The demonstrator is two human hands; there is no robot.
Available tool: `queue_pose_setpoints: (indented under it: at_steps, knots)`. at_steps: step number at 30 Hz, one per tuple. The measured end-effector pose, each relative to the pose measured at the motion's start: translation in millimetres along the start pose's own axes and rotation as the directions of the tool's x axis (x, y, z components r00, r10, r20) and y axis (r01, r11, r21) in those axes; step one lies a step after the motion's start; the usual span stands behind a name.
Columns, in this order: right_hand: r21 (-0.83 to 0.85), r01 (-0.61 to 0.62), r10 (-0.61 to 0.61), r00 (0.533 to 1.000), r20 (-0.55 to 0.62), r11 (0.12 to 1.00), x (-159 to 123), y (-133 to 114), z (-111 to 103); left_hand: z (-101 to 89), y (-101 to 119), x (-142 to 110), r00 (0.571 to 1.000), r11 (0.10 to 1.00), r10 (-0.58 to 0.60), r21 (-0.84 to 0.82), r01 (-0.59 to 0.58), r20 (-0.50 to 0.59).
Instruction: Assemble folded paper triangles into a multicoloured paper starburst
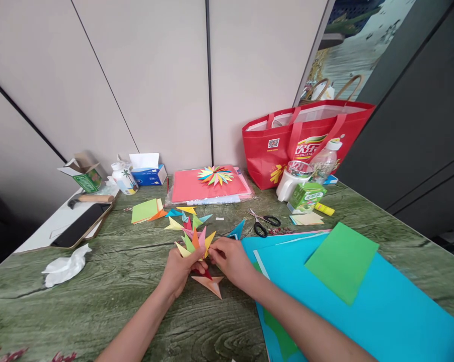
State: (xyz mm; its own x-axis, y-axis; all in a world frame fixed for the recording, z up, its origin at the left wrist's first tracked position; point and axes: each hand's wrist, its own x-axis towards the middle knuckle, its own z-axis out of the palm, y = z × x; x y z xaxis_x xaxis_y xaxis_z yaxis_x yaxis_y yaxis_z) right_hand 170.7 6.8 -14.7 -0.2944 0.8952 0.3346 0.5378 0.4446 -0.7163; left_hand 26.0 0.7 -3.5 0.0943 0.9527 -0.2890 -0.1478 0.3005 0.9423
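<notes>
Head view: left hand [178,269] and right hand [232,260] pinch a multicoloured spiky folded-paper fan [195,240], probably light, easily creased, best held low.

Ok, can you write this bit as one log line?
left hand: holding folded-paper cluster | right hand: at cluster's right edge | scissors: on table | colourful paper wheel: on red paper

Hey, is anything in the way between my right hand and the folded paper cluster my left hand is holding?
Nothing visible: your right hand is at the right edge of the folded paper cluster, which your left hand holds.
</notes>
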Motion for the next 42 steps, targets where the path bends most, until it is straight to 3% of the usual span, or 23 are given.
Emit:
queue_pose_setpoints:
  at_steps: [12, 24, 34, 42]
  knots:
    - [0.139, -0.091, 0.088, 0.996, 0.026, 0.986, 3.0, -6.1, -9.1, 1.3, 4.2, -1.3, 1.0, 1.0, -0.015, 0.018, 0.015, -0.005]
    - [-0.025, -0.027, 0.028, 0.999, 0.021, 0.999, 0.9, -3.7, -4.7, 1.9, 2.8, -0.8, 0.999, 0.999, -0.031, 0.024, 0.032, -0.039]
    - [0.073, -0.074, 0.07, 0.996, 0.052, 0.995, 1.4, -3.4, -7.1, 2.4, 3.7, -1.2, 0.999, 0.999, -0.034, 0.01, 0.034, -0.024]
    - [-0.048, -0.033, 0.034, 0.999, 0.028, 0.998, 0.5, -6.0, -5.1, 2.0, 1.0, -0.7, 0.999, 0.999, -0.016, 0.029, 0.017, -0.036]
